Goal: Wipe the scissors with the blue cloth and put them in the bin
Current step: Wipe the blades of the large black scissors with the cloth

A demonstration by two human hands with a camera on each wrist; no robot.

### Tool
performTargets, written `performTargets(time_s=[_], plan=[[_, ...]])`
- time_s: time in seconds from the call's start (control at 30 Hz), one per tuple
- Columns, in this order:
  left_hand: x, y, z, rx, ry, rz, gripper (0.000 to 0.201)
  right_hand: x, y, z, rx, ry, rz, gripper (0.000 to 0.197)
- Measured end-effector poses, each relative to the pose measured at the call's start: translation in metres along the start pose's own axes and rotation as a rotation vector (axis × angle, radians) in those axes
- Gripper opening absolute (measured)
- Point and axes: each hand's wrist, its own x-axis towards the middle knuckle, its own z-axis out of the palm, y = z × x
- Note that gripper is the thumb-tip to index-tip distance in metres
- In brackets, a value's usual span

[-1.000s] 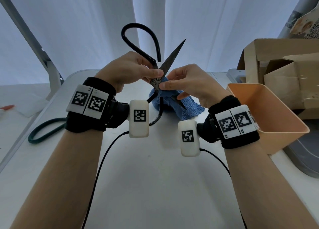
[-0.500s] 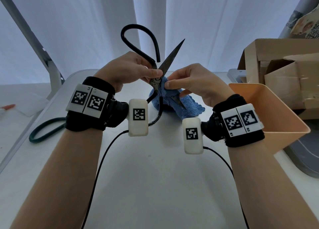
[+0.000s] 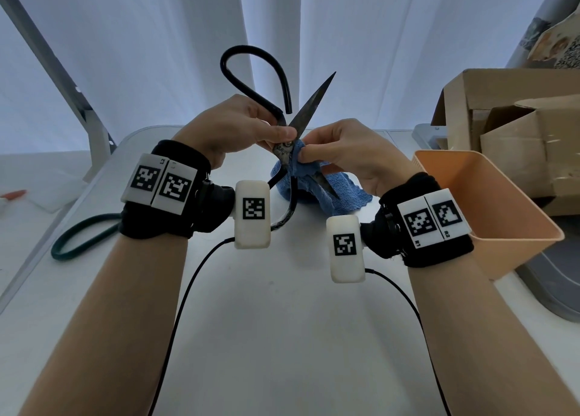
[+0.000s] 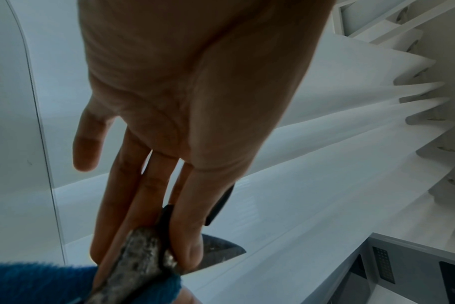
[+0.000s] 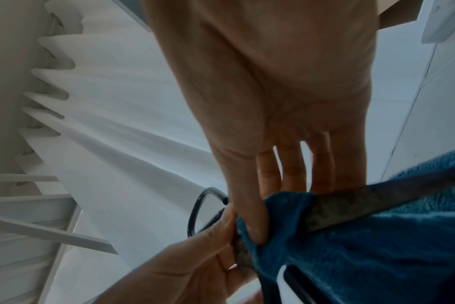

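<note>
Open scissors pinched at the pivot, cloth bunched against the lower blade

The scissors [image 3: 284, 147] were held above the table [image 3: 282, 321], pinched at the pivot by the left hand [image 3: 232, 130], while the blue cloth [image 3: 301, 167] was pinched round the lower blade by the right hand [image 3: 348, 152]. A fingertip could be nicked by the exposed edge if the cloth slipped. Compared with a second earlier, little was changed; the cloth was gathered closer to the pivot. The bin [image 3: 502, 224] was left just right.

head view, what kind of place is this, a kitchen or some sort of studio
Probably a makeshift recording or work space, not a kitchen: a plain white table ringed by white curtains, with torn cardboard boxes stacked beside it.
</note>
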Motion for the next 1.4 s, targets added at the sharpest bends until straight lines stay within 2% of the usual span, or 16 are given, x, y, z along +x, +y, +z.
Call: performTargets(time_s=[0.13, 0.3, 0.6, 0.8, 0.93, 1.0, 1.13, 1.23, 1.3, 1.4], plan=[[0.0, 0.001, 0.0, -0.005, -0.008, 0.002, 0.028, 0.001, 0.001, 0.0, -0.003, 0.0, -0.006, 0.023], [0.001, -0.001, 0.001, 0.03, 0.011, -0.002, 0.03, 0.0, 0.001, -0.001, 0.0, -0.015, -0.011, 0.013], [0.001, -0.001, 0.002, 0.041, 0.018, 0.005, 0.03, 0.001, 0.002, 0.001, -0.05, -0.003, -0.024, 0.011], [0.001, -0.002, 0.001, 0.014, 0.015, -0.009, 0.027, 0.004, 0.005, 0.006, -0.045, 0.003, -0.021, 0.021], [0.001, -0.002, 0.001, -0.012, 0.02, -0.022, 0.025, 0.005, 0.004, 0.008, 0.027, 0.056, -0.051, 0.01], [-0.001, 0.001, 0.002, -0.008, -0.026, -0.027, 0.025, 0.005, 0.003, 0.008, 0.06, 0.097, -0.073, 0.006], [-0.004, 0.002, 0.004, -0.033, -0.184, -0.031, 0.029, 0.008, 0.004, 0.008, 0.055, 0.168, -0.092, 0.013], [-0.004, 0.0, 0.003, -0.074, -0.255, -0.043, 0.038, 0.009, 0.006, 0.009, 0.039, 0.213, -0.091, 0.015], [-0.004, 0.0, 0.004, -0.104, -0.275, -0.043, 0.039, 0.01, 0.006, 0.008, 0.057, 0.237, -0.085, 0.015], [-0.005, 0.0, 0.007, -0.15, -0.242, -0.001, 0.029, 0.011, 0.006, 0.008, 0.138, 0.249, -0.087, 0.018]])
